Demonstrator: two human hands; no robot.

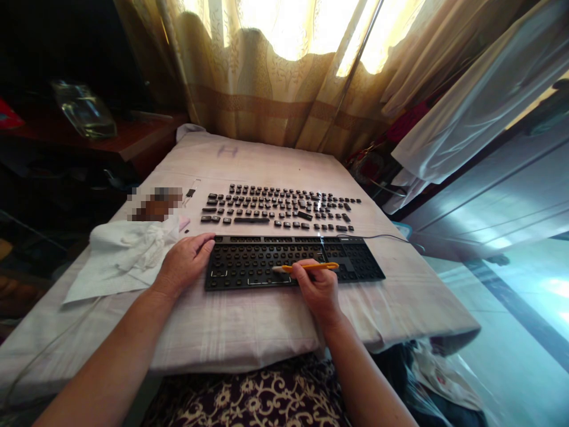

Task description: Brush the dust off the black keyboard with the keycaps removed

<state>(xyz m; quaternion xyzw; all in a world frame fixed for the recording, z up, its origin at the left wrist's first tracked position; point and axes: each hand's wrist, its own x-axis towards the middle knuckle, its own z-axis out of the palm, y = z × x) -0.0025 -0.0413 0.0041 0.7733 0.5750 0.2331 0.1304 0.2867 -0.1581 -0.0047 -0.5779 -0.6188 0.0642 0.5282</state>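
Observation:
A black keyboard (249,283) with its keycaps off lies flat on the cloth-covered table, its bare switch rows showing. My left hand (185,261) grips it at the left end, fingers at the far left corner and thumb along the edge. Between the fingers of my right hand (317,287) is a small brush (329,266) with a yellow handle. The pale bristles point left and meet the lower switch rows near the middle. Loose black keycaps (251,220) are laid out in rows behind the keyboard, roughly in keyboard order.
A crumpled white cloth (120,246) lies left of my left hand, near a blurred-out patch (155,204). Beyond it is a small wire tool (191,193). The keyboard's cable (391,236) runs off right. A glass jar (84,110) stands on the brown cabinet; curtains (267,89) hang behind.

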